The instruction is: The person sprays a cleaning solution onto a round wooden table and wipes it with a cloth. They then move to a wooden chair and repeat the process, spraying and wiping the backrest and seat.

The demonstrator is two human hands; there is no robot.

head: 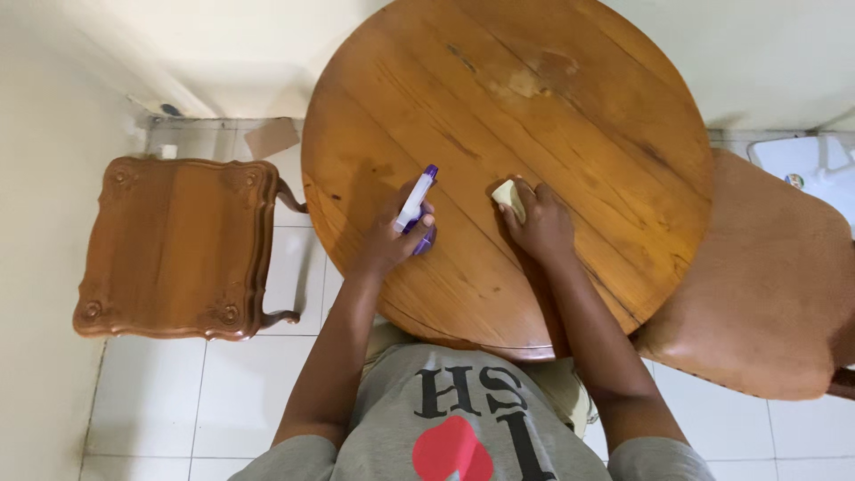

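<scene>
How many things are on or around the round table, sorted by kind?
Round wooden table: 1
Wooden side table: 1
Brown chair: 1
Spray bottle, in the left hand: 1
Pale cloth, under the right hand: 1
Total: 5

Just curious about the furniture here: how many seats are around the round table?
2. A carved wooden stool stands left of the round table; a brown cushioned chair sits at its right, partly under the edge. Others may be out of view.

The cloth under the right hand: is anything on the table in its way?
Nothing visible. The right hand presses the pale cloth on the round wooden table; the left hand holds a spray bottle off to the side.
</scene>
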